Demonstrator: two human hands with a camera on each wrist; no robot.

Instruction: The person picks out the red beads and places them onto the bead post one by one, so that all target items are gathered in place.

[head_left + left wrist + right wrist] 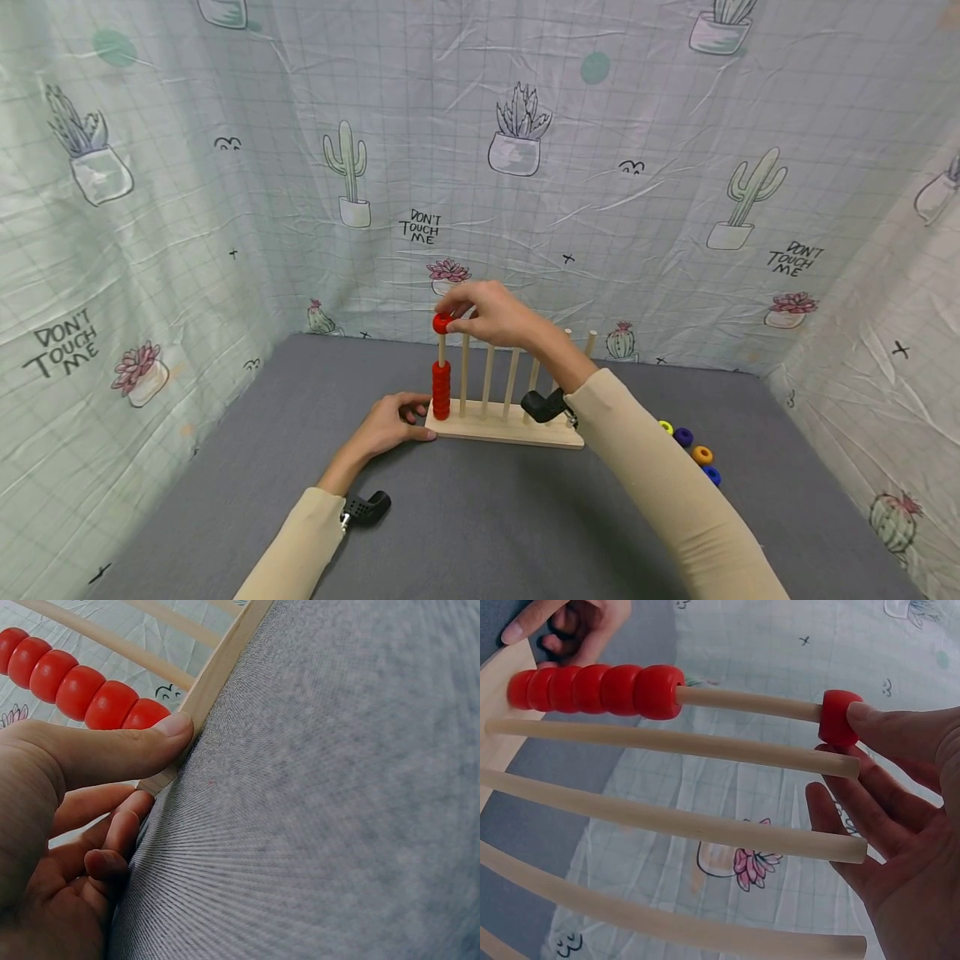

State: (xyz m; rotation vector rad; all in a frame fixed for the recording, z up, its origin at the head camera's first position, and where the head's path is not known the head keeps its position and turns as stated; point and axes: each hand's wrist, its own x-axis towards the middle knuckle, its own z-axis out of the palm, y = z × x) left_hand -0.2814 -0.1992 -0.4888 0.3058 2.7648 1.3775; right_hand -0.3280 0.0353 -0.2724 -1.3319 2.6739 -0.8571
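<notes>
A wooden peg rack (502,432) stands on the grey table, with a row of upright wooden pegs. Several red beads (441,392) are stacked on its leftmost peg. Between thumb and fingers, my right hand (491,314) pinches another red bead (835,718) at the top of that same peg, the peg's tip hidden by the bead. A stretch of bare peg (750,703) separates it from the stack. My left hand (387,427) grips the left end of the rack's base, its thumb (150,746) on the front edge and the other fingers round the end.
Right of the rack, partly behind the right sleeve, lie loose beads: a yellow one (666,427), a purple one (683,437), an orange one (702,455) and a blue one (712,476). A patterned cloth (480,225) hangs behind the table and at its sides.
</notes>
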